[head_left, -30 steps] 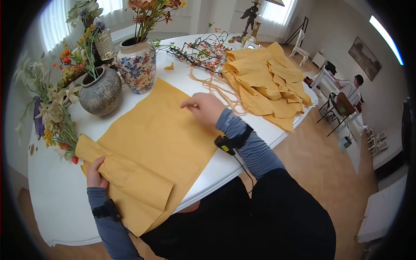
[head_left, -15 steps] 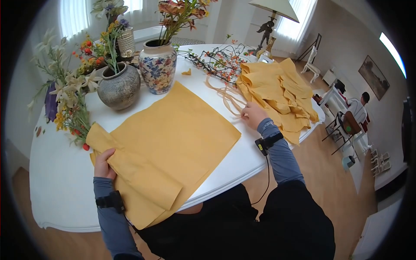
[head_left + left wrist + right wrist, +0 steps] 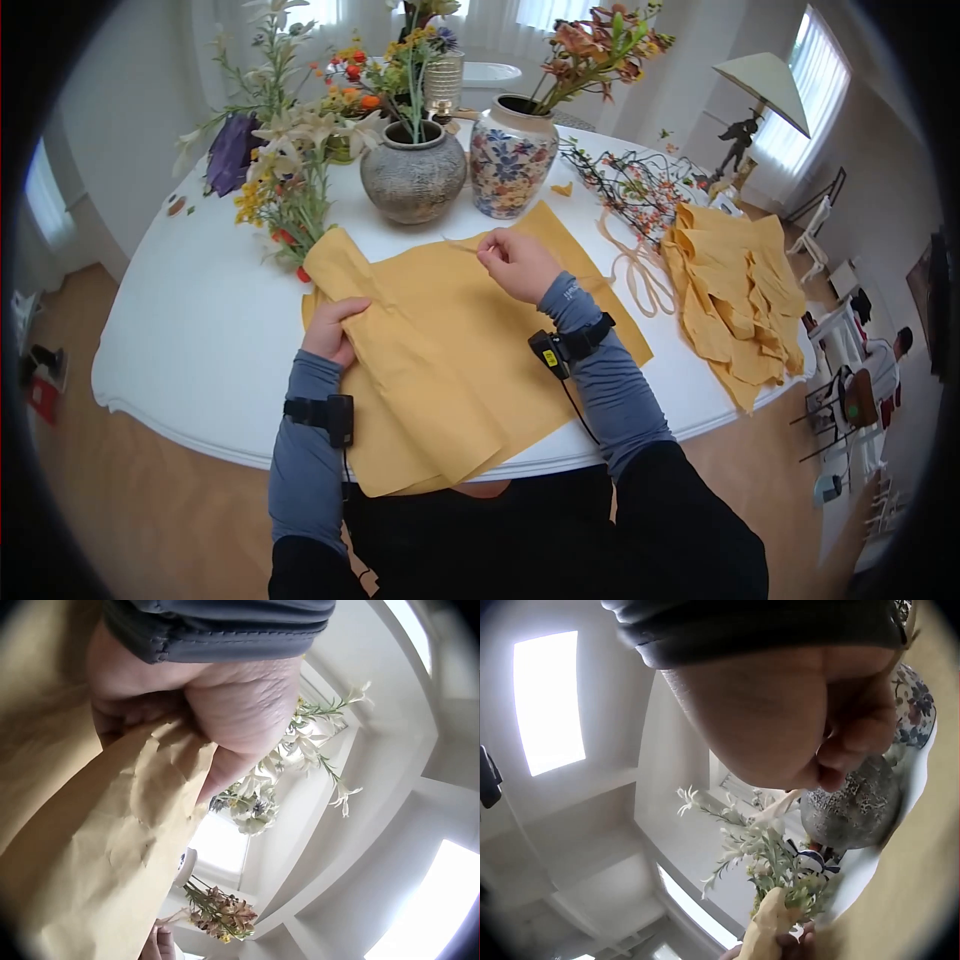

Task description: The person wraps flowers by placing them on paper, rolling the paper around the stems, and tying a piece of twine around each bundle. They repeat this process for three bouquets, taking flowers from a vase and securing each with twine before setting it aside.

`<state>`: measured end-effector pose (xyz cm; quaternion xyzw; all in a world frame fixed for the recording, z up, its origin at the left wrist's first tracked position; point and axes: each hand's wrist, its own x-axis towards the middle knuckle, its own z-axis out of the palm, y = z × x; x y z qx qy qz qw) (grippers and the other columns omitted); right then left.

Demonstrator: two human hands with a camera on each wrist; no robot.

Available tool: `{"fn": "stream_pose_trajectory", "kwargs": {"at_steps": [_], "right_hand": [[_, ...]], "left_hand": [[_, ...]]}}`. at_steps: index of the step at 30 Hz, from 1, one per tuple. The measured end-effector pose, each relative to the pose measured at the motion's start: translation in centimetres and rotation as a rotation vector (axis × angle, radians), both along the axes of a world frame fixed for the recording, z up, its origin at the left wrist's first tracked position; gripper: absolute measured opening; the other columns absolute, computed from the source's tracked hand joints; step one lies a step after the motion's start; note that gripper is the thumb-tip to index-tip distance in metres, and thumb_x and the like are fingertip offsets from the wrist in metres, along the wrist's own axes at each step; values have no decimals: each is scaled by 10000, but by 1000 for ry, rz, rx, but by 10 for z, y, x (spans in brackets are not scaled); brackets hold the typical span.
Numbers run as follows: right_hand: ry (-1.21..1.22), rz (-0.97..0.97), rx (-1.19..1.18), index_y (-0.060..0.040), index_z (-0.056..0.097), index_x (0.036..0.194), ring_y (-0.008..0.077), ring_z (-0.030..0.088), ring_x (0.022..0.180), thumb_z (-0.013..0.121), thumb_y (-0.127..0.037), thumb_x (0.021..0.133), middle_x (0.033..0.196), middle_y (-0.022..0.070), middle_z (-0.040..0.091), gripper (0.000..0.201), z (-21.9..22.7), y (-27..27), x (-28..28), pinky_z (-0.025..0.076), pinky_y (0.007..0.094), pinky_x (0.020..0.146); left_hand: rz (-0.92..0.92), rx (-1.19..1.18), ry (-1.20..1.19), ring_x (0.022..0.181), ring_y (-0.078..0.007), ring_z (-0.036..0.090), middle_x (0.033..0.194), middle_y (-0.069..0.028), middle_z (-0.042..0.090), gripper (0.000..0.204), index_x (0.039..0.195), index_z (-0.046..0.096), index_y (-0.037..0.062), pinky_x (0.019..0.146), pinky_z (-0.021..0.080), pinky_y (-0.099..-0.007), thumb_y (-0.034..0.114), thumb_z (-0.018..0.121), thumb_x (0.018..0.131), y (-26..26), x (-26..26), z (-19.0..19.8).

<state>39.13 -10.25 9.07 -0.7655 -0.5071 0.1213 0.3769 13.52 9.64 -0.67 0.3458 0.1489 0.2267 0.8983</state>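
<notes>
My left hand [image 3: 335, 330] grips a roll of yellow-brown wrapping paper [image 3: 400, 350], thumb on top of its folded edge. In the left wrist view the paper [image 3: 112, 832] is creased where the fingers bunch it. White, yellow and red flowers [image 3: 290, 200] show right at the roll's upper end. Over the flat part of the sheet, my right hand [image 3: 520, 265] pinches a thin beige ribbon [image 3: 458, 244], whose end sticks out to the left. The ribbon runs back under the hand towards a loose looped bundle [image 3: 640, 285] on the table.
A grey round vase [image 3: 412, 180] and a blue-flowered vase [image 3: 510, 165] stand behind the paper. Crumpled yellow sheets [image 3: 735, 300] lie at the right of the white table [image 3: 190, 350]. Berry branches [image 3: 640, 190] and a lamp [image 3: 768, 85] are at the back right. A seated person is farther off.
My right hand reached right to the ribbon bundle, took hold of ribbon and brought it back left over the paper. The left hand keeps its grip on the roll. The head view has turned left.
</notes>
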Motion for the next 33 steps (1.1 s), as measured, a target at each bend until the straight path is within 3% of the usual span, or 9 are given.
{"fn": "stream_pose_trajectory", "kwargs": {"at_steps": [6,8,11,14,25,28,30,31,33], "right_hand": [[25,173,-157,-53,747,941,286,699,817,643,-236,873,873,141,730,221,-47,71,-52,546,367,779],[43,231,-199,-38,741,1005,293,706,856,667,-256,873,927,161,738,264,-53,81,-63,542,368,806],[218,396,-39,-34,736,1038,285,713,877,702,-267,860,955,175,741,295,-70,87,-70,537,360,818],[329,438,-20,-37,736,1059,270,716,893,727,-259,842,971,181,742,311,-74,86,-72,533,354,821],[194,478,-62,-49,744,1028,314,714,865,739,-262,821,951,198,733,297,-77,88,-60,540,373,797],[219,494,-68,-52,745,1040,332,710,867,733,-276,828,950,202,731,308,-76,88,-59,540,379,803],[232,498,-58,-53,745,1045,342,708,865,730,-286,831,949,203,731,317,-76,88,-58,541,382,808],[197,493,-82,-54,744,1053,348,704,874,728,-298,832,959,199,732,330,-75,87,-57,540,388,818],[161,492,-105,-55,742,1060,354,701,882,726,-310,833,969,196,734,342,-71,84,-53,539,393,829]], "left_hand": [[-7,76,-16,1123,-300,645,1236,-168,648,448,1322,544,-52,1023,502,-427,36,597,886,-5,5,5],[3,40,-19,1028,-280,681,1152,-146,676,364,1225,581,-48,933,555,-395,-2,634,868,-10,6,11],[-3,103,5,1100,-294,653,1200,-168,661,425,1292,553,-61,1003,514,-413,40,610,883,-15,8,14],[-10,110,51,1049,-280,676,1159,-158,677,376,1239,575,-49,959,542,-404,43,629,879,-22,7,24],[-25,205,233,978,-246,698,1095,-117,697,379,1232,585,-12,875,572,-373,97,665,877,-25,8,29],[-78,223,357,899,-211,712,1054,-91,703,360,1207,598,9,756,597,-324,141,677,881,-26,6,37],[-25,235,409,660,-119,686,909,-37,715,309,1133,634,15,434,465,-215,176,710,881,-33,6,44],[-24,237,409,660,-119,686,909,-37,715,309,1133,634,15,434,465,-215,176,710,881,-32,6,44],[-76,295,445,585,-72,622,855,-3,696,280,1105,653,55,398,360,-200,198,726,875,-29,4,44]]}}
